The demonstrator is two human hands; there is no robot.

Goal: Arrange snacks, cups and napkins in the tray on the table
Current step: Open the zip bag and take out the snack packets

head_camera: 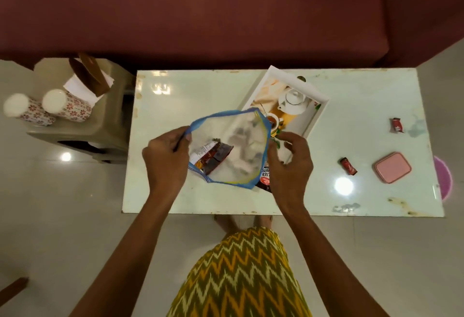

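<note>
I hold a clear bag (pixel 241 141) with a blue rim over the middle of the near edge of the desk (pixel 200 91), just in front of the tray (pixel 316 116). My left hand (pixel 164 161) pinches the rim on one side. My right hand (pixel 288 163) curls its fingers round the other side, so the mouth is pulled wide open. The bag is thin, soft and floppy, and I think it is light. The rim is the best place to hold it. A dark snack pack (pixel 211 157) lies inside. It looks crinkly and slippery, so I would take it by one end. Two red sweets (pixel 348 166) lie near the right edge.
</note>
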